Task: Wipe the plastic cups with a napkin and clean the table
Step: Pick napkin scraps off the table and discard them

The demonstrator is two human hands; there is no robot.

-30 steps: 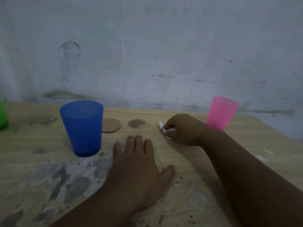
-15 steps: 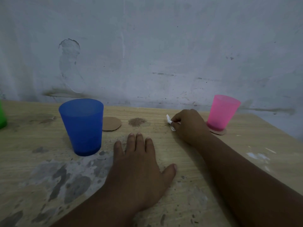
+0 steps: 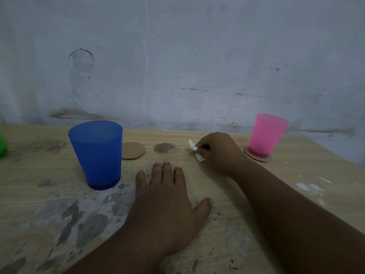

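Note:
A blue plastic cup [image 3: 97, 153] stands upright on the worn wooden table [image 3: 233, 196], left of centre. At the back right a pink cup [image 3: 266, 134] sits on a round cardboard coaster [image 3: 262, 158]. My right hand [image 3: 219, 153] holds a small crumpled white napkin [image 3: 195, 151] against the tabletop between the two cups, close to a brown stain [image 3: 164, 147]. Flat on the table in front of me lies my left hand [image 3: 167, 202], fingers straight and spread, just right of the blue cup.
A second cardboard coaster [image 3: 132, 150] lies bare behind the blue cup. A green cup's edge [image 3: 2, 145] shows at the far left. Grey worn patches [image 3: 79, 220] cover the near left tabletop. A stained wall [image 3: 177, 66] backs the table, whose right edge slants away.
My right hand with the napkin slid right and away toward the pink cup, then shifted slightly back. The pink cup's coaster came into sight. My left hand stayed flat.

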